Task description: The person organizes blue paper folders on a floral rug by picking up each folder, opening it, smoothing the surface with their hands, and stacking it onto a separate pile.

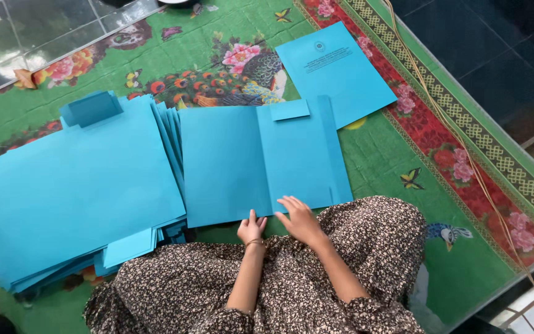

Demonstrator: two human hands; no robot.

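An open blue card folder (pixel 261 158) lies flat on the carpet in front of me, its inner flaps showing at the top and right. My left hand (pixel 251 229) curls over the folder's near edge, thumb on top. My right hand (pixel 299 218) rests flat on the folder's lower right part, fingers spread towards the left. A thick stack of the same blue folders (pixel 81 185) lies to the left, touching the open one. One closed blue folder (pixel 335 71) with dark print lies further away at the upper right.
A green carpet (pixel 403 161) with flowers, birds and a red patterned border covers the floor. My floral skirt (pixel 366 247) fills the foreground. A thin tan cord (pixel 465 148) runs along the right border. Dark tiles (pixel 495 43) lie beyond, grey tiles at upper left.
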